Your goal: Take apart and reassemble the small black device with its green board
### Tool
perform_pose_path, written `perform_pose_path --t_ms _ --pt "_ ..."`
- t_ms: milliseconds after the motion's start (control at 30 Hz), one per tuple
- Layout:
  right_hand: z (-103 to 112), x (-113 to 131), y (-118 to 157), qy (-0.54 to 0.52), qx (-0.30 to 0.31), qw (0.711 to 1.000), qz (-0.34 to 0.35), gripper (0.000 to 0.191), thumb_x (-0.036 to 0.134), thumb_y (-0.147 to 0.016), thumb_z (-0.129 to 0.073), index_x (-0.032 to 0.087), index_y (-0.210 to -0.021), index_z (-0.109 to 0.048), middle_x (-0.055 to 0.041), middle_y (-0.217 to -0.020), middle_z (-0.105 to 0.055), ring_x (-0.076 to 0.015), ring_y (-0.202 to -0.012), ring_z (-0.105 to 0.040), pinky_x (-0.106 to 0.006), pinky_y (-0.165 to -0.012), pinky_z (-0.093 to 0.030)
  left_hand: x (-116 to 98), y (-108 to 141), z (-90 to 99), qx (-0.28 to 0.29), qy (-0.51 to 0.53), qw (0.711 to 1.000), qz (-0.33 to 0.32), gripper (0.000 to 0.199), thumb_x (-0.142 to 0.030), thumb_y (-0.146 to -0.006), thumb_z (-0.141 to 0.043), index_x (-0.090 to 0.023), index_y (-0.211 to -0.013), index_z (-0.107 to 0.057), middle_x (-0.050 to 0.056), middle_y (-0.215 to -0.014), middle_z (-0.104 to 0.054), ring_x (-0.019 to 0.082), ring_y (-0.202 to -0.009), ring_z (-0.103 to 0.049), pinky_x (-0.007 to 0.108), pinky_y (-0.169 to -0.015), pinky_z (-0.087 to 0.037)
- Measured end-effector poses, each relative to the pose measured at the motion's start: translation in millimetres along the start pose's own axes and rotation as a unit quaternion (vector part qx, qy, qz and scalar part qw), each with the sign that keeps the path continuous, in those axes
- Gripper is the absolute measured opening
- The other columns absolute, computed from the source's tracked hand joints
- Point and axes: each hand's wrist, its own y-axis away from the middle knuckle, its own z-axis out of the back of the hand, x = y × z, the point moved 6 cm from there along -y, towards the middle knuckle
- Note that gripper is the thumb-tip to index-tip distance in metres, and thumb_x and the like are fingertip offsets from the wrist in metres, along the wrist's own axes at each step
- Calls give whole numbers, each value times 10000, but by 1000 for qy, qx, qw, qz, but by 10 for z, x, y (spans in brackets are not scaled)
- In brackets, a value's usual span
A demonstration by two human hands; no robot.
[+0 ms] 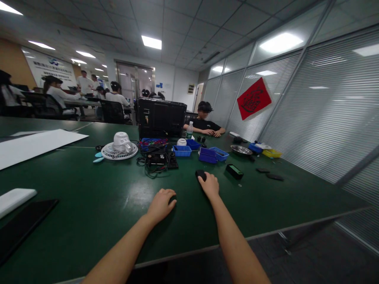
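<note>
My right hand (211,184) lies over a small black object (200,174), rounded and shaped like a computer mouse, on the green table (183,225). Its fingers wrap the near and right side of that object, so part of it is hidden. To the left and closer to me, my left hand (161,205) rests on the table top. The left fingers bend loosely, with a gap between them and the thumb, and nothing shows in them. A black box with a green top (234,171) sits just right of my right hand, apart from it.
Ahead are blue bins (181,150), tangled cables with a black device (156,158), a white fan part (119,152) and a large black casing (162,118). A metal bowl (241,150) and yellow tray (271,153) stand right. A person (204,122) sits across the table.
</note>
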Motion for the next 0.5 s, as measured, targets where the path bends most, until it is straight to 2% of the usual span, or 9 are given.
perform_pose_path --t_ms 133,233,333,500 --pt "-60 71 4 28 11 999 30 529 360 -786 -486 149 -1268 -438 -164 -1153 -496 -275 -1054 -472 -355 -829 -393 1 -2 0 4 4 1000 5 279 -267 -801 -465 -216 -1040 -601 28 -1114 -594 195 -1024 -494 325 -918 -353" --pt "-46 48 -53 22 22 999 36 523 369 -790 -477 145 -1263 -451 -166 -1160 -500 -273 -1034 -497 -343 -808 -407 3 -7 2 -1 3 1000 3 277 -269 -801 -466 -217 -1038 -601 32 -1113 -592 193 -1016 -496 322 -908 -358" --pt "-38 -87 -147 -26 33 999 5 520 400 -795 -459 140 -1245 -477 -154 -1142 -536 -253 -990 -540 -319 -802 -416 5 -10 2 0 7 1000 8 275 -262 -798 -469 -220 -1035 -602 30 -1106 -593 193 -1014 -495 320 -906 -358" --pt "-124 -425 -299 -145 34 987 -63 483 418 -809 -416 142 -1188 -535 -96 -1162 -573 -208 -1039 -538 -268 -847 -404 -5 -7 8 2 11 1000 9 271 -259 -797 -470 -220 -1029 -604 27 -1094 -597 193 -1002 -495 322 -907 -356"
